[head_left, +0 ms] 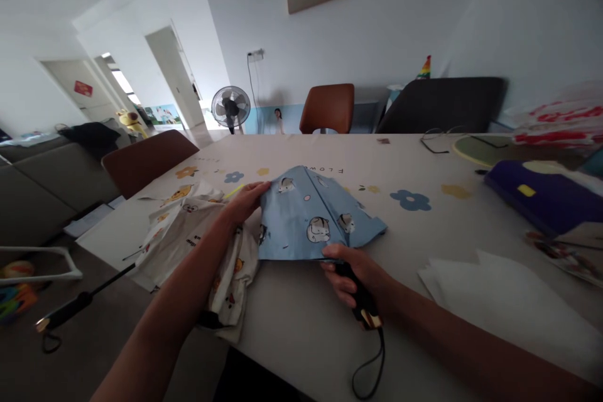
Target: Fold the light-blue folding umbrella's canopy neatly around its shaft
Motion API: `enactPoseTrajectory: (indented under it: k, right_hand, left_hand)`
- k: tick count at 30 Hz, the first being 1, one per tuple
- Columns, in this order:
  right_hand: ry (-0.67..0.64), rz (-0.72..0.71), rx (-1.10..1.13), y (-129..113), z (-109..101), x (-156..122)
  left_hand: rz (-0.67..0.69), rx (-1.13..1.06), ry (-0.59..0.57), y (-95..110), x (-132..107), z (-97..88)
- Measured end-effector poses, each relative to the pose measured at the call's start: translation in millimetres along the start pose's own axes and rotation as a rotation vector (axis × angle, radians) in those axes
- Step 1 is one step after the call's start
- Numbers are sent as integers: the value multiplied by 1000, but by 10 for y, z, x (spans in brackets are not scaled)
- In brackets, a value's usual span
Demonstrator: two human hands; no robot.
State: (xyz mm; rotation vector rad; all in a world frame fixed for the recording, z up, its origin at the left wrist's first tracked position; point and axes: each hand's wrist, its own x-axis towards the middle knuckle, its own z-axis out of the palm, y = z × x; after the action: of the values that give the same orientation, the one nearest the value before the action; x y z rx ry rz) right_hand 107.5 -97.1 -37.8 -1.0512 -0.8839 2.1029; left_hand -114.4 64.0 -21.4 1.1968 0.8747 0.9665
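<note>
Smooth pale tabletop (292,320) below, fingers (343,286) grip a creased blue cloth umbrella (296,220).

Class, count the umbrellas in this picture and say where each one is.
2: the blue umbrella, gripped by the right hand and touched by the left hand; and the cream umbrella, on the table at left.

Blue animal-print umbrella (301,217), partly folded, canopy loosely spread over the pale table (287,308), black handle (363,305) nearest.
</note>
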Motion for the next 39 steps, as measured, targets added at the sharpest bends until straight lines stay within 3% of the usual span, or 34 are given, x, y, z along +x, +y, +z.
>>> enactPoseTrajectory:
  k: [3, 8, 20, 25, 31, 33, 35, 38, 39]
  right_hand:
    - [24, 13, -3, -4, 1, 4]
    - [20, -8, 8, 0, -18, 9]
    - [-21, 46, -11, -31, -47, -2]
    - [-65, 66, -39, -37, -104, 1]
    - [-10, 61, -46, -56, -39, -22]
    - [45, 35, -58, -61, 0, -34]
    - [124, -18, -81, -66, 44, -46]
    - [242, -84, -115, -70, 108, -55]
    - [275, -95, -119, -69, 126, -55]
  left_hand:
    - [-41, -135, 48, 8, -18, -18]
    - [-55, -144, 1, -54, -15, -19]
    - [-132, 25, -329, 87, -138, -289]
    - [-117, 86, -265, 142, -161, -377]
    - [-92, 117, -253, 111, -139, -344]
    - [-93, 133, -210, 90, -96, -312]
    - [-37, 191, -39, 87, -55, -224]
    - [287, 332, 291, 108, -69, 94]
    - [419, 374, 325, 110, -104, 251]
